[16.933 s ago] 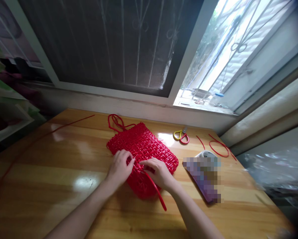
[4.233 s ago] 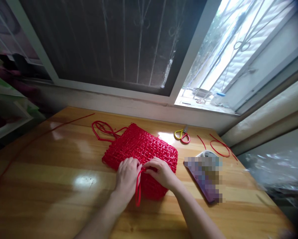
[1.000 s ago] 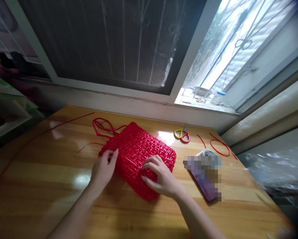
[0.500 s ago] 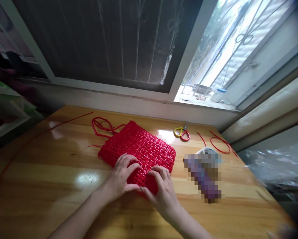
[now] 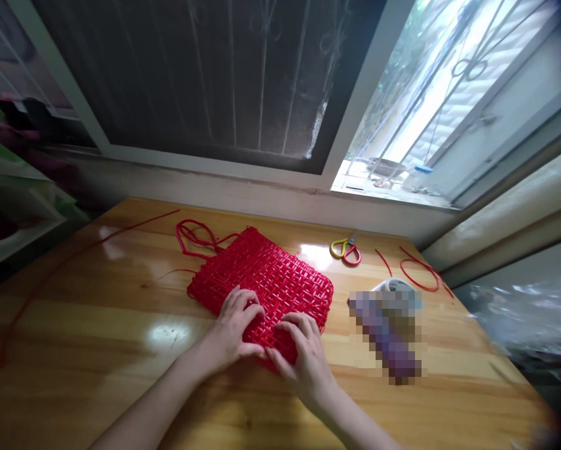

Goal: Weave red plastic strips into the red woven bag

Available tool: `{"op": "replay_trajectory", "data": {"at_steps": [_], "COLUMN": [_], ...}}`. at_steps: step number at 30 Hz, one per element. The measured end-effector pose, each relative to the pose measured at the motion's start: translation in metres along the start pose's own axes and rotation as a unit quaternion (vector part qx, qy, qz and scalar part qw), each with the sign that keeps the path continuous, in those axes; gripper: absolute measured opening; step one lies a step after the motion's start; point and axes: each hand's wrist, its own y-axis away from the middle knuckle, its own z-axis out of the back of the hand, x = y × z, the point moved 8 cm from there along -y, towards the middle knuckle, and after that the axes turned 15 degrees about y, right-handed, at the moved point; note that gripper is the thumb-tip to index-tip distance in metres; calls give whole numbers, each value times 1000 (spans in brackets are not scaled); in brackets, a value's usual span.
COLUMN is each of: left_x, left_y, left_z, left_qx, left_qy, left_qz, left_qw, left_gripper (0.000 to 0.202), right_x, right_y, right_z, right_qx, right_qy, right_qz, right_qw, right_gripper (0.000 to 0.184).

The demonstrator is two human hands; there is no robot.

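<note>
A red woven bag (image 5: pixel 271 269) lies on its side on the wooden table, its looped handles (image 5: pixel 198 237) stretching toward the back left. My left hand (image 5: pixel 236 325) grips the near edge of the bag, fingers curled over the weave and thumb along the border. Close beside it, my right hand (image 5: pixel 303 353) is closed on the same edge, with the two thumbs nearly meeting. What lies under the fingertips is hidden. A thin red strand (image 5: pixel 175 272) sticks out from the bag's left side.
Yellow-and-red-handled scissors (image 5: pixel 346 249) lie behind the bag to the right. A white roll (image 5: pixel 395 286) sits beside a blurred-out purple item (image 5: pixel 388 340). Loose red strips (image 5: pixel 421 275) rest at the right, and a long red strip (image 5: pixel 74 259) curves along the left.
The whole view has shifted slightly, so the things on the table appear a little farther right. Both hands keep their hold on the bag's near edge, with barely any finger movement.
</note>
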Motion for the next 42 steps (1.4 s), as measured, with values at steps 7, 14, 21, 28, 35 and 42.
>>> {"op": "replay_trajectory", "data": {"at_steps": [7,14,21,28,35,42], "left_x": [2,-4,34,149,144,27], "left_y": [0,6,28,81,93,39], "left_z": [-1,6,88,120,143,147], "left_qx": [-1,-32,-250,-317,-432,-517], "left_qy": [-9,-9,-46,-31,26,348], "left_qz": [3,-44,-12,171,210,-28], "left_qw": [1000,998,967,932,877,782], "left_gripper": [48,48,40,40,26,14], "right_x": [1,-2,-39,-65,-56,-17], "right_y": [-2,-1,-12,-19,-42,-91], "right_z": [1,2,9,-1,6,14], "right_qx": [-3,6,-29,-23,28,-10], "right_qy": [1,-26,-178,-257,-236,-245], "right_qz": [8,8,-79,-152,-115,-8], "right_qw": [1000,1000,980,954,965,969], "right_gripper": [27,33,30,27,23,23]}}
